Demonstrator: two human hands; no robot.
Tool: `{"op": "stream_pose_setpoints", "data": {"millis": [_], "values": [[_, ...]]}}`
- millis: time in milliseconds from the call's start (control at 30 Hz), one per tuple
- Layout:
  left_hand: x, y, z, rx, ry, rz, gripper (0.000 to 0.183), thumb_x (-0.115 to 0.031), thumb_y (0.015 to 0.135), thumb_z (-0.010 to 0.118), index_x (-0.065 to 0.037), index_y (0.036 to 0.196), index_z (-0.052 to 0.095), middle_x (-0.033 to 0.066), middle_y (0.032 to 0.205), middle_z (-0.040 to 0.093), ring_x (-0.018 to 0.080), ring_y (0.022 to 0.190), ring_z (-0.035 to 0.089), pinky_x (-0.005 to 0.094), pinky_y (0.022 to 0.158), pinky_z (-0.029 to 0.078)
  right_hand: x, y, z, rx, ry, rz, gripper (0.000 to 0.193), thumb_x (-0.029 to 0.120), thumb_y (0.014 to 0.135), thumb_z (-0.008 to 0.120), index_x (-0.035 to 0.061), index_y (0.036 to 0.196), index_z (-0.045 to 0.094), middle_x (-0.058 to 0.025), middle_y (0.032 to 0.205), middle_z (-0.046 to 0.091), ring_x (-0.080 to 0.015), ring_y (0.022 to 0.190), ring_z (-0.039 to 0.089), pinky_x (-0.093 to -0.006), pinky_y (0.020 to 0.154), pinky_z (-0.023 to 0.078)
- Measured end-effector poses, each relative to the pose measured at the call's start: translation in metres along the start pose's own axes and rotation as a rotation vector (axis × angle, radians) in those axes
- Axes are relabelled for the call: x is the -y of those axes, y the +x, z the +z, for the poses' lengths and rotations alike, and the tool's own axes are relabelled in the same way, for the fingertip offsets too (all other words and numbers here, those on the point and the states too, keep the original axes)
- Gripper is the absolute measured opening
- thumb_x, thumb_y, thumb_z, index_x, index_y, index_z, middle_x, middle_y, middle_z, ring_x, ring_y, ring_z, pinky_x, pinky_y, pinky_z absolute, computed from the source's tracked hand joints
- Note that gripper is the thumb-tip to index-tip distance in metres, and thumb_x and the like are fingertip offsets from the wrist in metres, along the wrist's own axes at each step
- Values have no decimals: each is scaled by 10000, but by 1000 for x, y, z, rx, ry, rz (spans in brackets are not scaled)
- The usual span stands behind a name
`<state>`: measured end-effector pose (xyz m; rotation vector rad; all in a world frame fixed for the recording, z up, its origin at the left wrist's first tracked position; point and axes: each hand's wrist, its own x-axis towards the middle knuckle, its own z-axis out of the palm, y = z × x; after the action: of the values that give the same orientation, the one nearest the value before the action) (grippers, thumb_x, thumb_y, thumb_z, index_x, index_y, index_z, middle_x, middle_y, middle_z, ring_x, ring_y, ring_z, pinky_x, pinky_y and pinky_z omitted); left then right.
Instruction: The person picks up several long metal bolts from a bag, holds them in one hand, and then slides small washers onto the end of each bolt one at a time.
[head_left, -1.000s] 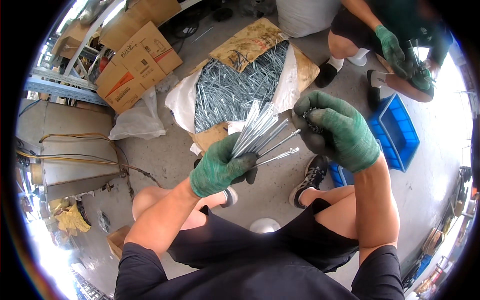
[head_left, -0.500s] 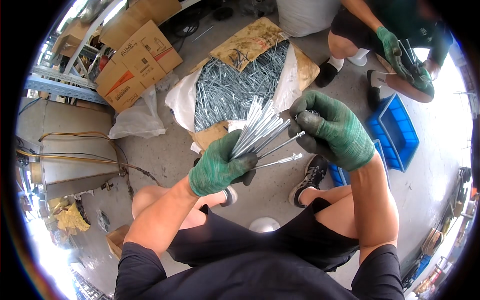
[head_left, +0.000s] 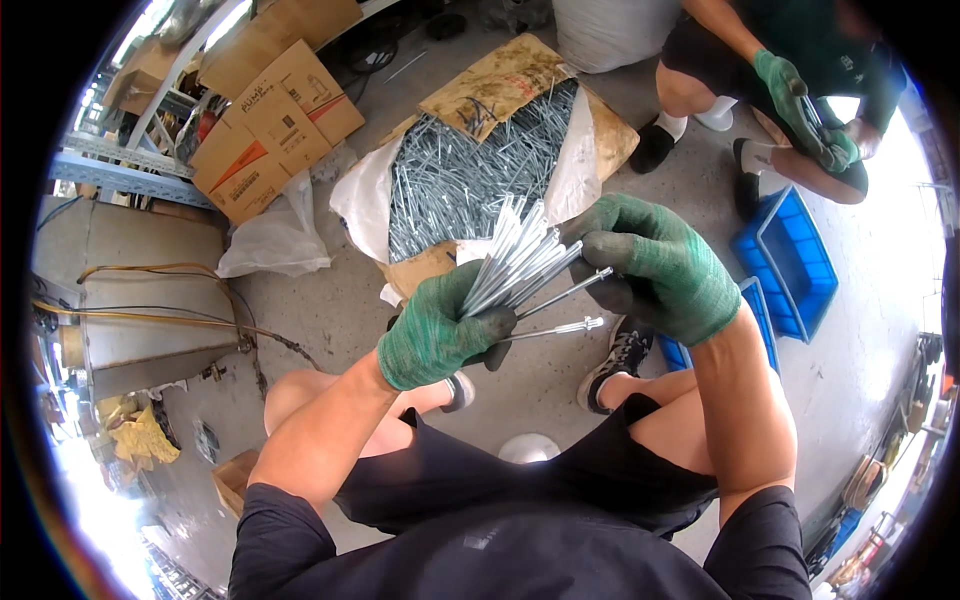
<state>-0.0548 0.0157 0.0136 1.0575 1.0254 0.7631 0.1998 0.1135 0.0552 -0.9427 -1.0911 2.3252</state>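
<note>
A fanned bundle of thin, silvery metal rods (head_left: 520, 255) is gripped in my left hand (head_left: 437, 328), which wears a green glove with dark fingertips. One rod, sticking out lower than the others, carries a small sleeve-like fitting (head_left: 578, 327) near its tip. My right hand (head_left: 670, 270), gloved the same way, is curled with its fingers bent at the rod ends on the bundle's right side. Whatever lies between those fingers is hidden. Beyond the bundle, an opened carton with a white liner holds a large heap of similar metal rods (head_left: 450, 185).
Blue plastic crates (head_left: 790, 265) stand on the floor to the right. A co-worker's gloved hands (head_left: 810, 120) hold metal rods at the upper right. Flattened cardboard (head_left: 270, 140) and a metal cabinet (head_left: 150, 290) with hoses are on the left. A white sack (head_left: 612, 35) sits at the back.
My right hand has moved slightly left and in closer to the rod ends, and its fingers have shifted. The left hand with the bundle stays nearly still. The co-worker's hands have moved a little.
</note>
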Motion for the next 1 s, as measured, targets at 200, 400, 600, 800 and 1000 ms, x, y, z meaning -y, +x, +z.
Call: {"op": "stream_pose_setpoints", "data": {"millis": [200, 400, 600, 800, 1000], "values": [[-1, 1, -2, 21, 76, -49, 273, -182, 955, 664, -2, 1147, 592, 41, 760, 635, 118, 641, 615, 264, 567, 453, -8, 2, -16, 68, -265, -100, 378, -151, 716, 717, 26, 1047, 667, -42, 951, 605, -101, 708, 571, -228, 583, 463], [-7, -1, 0, 34, 30, -118, 205, -163, 964, 653, -15, 1095, 600, 46, 749, 646, 116, 643, 614, 265, 571, 458, 21, -9, -4, 25, -416, 19, 220, 200, 862, 736, 24, 987, 692, 29, 747, 588, -45, 666, 516, -194, 553, 389], [2, 0, 4, 83, -62, -97, 202, -182, 982, 647, -17, 1086, 594, 42, 780, 628, 121, 652, 618, 271, 565, 460, 18, -13, -11, 20, -412, 15, 249, 201, 865, 744, 16, 1024, 693, 19, 790, 620, -41, 645, 511, -202, 562, 399], [-4, -3, 7, 88, -112, -179, 143, -169, 980, 638, -28, 987, 614, -12, 760, 587, 82, 653, 521, 267, 555, 419, 9, -8, -12, 35, -202, -116, 227, 169, 932, 706, -4, 1078, 686, 1, 821, 612, -47, 666, 508, -190, 559, 385], [0, 1, 9, 46, -153, -109, 306, -345, 987, 673, -52, 941, 598, -8, 734, 572, 74, 635, 508, 258, 535, 397, 4, -8, -7, -6, -131, -195, 252, 200, 959, 675, 3, 1115, 683, -3, 853, 608, -52, 682, 513, -182, 567, 392]]}}
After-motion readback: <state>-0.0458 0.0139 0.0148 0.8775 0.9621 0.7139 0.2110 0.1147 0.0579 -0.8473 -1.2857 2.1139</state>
